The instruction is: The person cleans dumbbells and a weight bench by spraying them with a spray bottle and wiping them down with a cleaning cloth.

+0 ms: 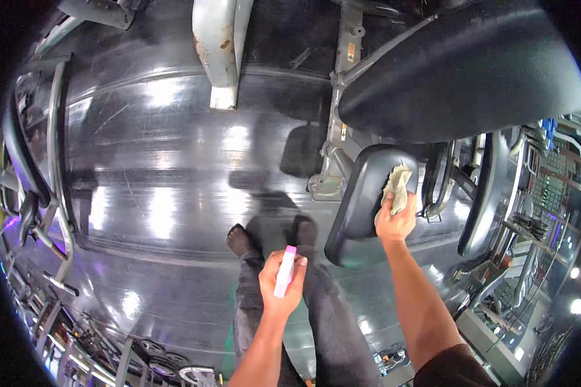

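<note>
My right hand [396, 222] grips a crumpled pale cloth [399, 180]. The cloth lies against the black padded seat [361, 222] of a gym machine, near its right edge. In front of my legs, my left hand [281, 284] is closed around a spray bottle, whose white and pink trigger head [285, 272] shows from above. The bottle's body is hidden under the fingers. Above the seat is a large black backrest pad [465, 77], apart from both hands.
A grey metal frame [336, 129] stands left of the seat. A rust-spotted grey beam [218, 51] comes in from the top. More machines line the left side, and another black pad [485, 197] stands at right. The dark floor [148, 168] is shiny.
</note>
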A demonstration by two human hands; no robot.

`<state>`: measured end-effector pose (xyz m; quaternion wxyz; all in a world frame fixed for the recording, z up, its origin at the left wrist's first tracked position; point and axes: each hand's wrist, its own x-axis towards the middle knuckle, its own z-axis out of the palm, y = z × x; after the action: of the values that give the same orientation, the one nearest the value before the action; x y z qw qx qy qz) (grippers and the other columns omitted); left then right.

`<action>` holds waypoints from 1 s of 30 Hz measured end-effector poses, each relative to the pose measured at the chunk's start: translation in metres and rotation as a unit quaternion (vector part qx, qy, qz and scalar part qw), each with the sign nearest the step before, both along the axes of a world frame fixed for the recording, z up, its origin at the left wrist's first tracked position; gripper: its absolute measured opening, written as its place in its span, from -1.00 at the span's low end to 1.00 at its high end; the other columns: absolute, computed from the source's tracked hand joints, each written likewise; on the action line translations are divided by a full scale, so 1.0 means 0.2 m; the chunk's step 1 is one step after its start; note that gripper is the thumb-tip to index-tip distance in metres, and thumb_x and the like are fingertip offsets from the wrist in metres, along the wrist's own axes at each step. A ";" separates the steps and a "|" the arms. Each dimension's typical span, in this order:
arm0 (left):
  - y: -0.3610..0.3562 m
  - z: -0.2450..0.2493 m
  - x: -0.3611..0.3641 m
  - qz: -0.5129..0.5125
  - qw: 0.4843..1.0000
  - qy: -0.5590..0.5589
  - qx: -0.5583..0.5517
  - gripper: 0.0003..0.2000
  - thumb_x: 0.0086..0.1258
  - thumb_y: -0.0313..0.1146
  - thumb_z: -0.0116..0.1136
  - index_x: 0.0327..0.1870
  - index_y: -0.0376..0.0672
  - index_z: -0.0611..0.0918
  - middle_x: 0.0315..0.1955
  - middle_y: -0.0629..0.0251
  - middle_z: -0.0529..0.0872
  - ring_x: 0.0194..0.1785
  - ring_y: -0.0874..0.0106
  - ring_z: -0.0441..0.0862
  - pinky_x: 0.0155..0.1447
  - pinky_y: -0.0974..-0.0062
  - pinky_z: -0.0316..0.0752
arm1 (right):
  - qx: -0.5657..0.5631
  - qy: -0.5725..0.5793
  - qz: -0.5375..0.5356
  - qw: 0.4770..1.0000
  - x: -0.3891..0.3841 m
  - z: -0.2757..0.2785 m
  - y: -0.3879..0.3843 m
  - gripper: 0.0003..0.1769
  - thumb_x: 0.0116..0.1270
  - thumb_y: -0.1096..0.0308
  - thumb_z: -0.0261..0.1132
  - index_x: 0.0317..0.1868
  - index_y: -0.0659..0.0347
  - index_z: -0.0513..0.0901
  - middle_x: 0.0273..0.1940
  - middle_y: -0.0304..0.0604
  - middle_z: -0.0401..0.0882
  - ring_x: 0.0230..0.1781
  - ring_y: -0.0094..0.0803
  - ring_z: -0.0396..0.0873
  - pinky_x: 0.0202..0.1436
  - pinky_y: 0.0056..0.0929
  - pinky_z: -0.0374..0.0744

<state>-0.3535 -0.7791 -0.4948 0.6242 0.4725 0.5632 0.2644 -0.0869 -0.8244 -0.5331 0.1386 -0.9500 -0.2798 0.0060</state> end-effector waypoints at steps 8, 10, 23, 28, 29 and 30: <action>0.00 -0.11 0.35 0.081 0.997 0.006 0.007 -0.89 0.33 -0.57 0.32 -0.25 -0.23 0.60 -0.47 0.39 0.63 -0.45 0.62 0.55 -0.37 0.58 0.45 | 0.011 0.113 0.054 0.992 0.12 -0.01 -0.05 -0.63 0.34 0.27 0.35 0.06 0.25 0.52 -0.11 0.07 0.66 -0.09 0.12 0.66 -0.03 -0.08 0.59; 0.02 -0.19 0.38 0.095 0.995 -0.010 -0.019 -0.89 0.33 -0.55 0.34 -0.24 -0.23 0.61 -0.43 0.39 0.64 -0.42 0.62 0.55 -0.34 0.59 0.45 | -0.025 0.203 0.059 0.977 0.17 0.08 -0.01 -0.61 0.33 0.27 0.37 0.08 0.27 0.55 -0.10 0.08 0.68 -0.08 0.09 0.69 -0.03 -0.11 0.61; 0.06 -0.63 0.45 0.128 0.990 0.016 0.052 -0.76 0.19 -0.66 0.37 -0.17 -0.23 0.60 -0.28 0.15 0.71 -0.25 0.27 0.69 -0.13 0.43 0.56 | -0.487 0.092 0.536 0.684 -0.03 -0.30 1.20 -0.37 0.23 0.15 0.34 0.24 0.30 0.46 0.19 0.15 0.37 0.26 0.15 0.36 0.29 -0.02 0.44; 0.07 -0.68 0.32 0.204 0.976 0.072 0.024 -0.78 0.20 -0.65 0.35 -0.17 -0.25 0.59 -0.28 0.13 0.70 -0.25 0.24 0.68 -0.10 0.42 0.55 | -0.636 -0.166 0.441 0.611 0.19 -0.82 1.16 -0.49 0.40 0.26 0.20 0.34 0.18 0.49 0.26 -0.02 0.44 0.36 0.01 0.32 0.34 -0.01 0.36; 0.07 -0.67 0.30 0.204 0.975 0.083 0.018 -0.78 0.22 -0.65 0.34 -0.16 -0.25 0.59 -0.27 0.13 0.70 -0.26 0.24 0.67 -0.12 0.42 0.54 | -0.636 -0.187 0.428 0.614 0.22 -0.86 1.15 -0.51 0.42 0.27 0.18 0.33 0.18 0.51 0.26 -0.02 0.45 0.37 0.01 0.31 0.35 0.00 0.36; 0.05 -0.68 0.28 0.209 0.974 0.087 0.013 -0.78 0.22 -0.64 0.34 -0.16 -0.25 0.59 -0.27 0.12 0.70 -0.26 0.25 0.67 -0.12 0.42 0.54 | -0.638 -0.206 0.417 0.614 0.21 -0.88 1.14 -0.53 0.44 0.29 0.16 0.32 0.18 0.52 0.27 -0.03 0.46 0.38 0.02 0.30 0.36 0.02 0.35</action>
<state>-0.2973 -0.7681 -0.6298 0.4979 0.3738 0.6980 0.3538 -0.0443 -0.5966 -0.7096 -0.5809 -0.5565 -0.5924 0.0437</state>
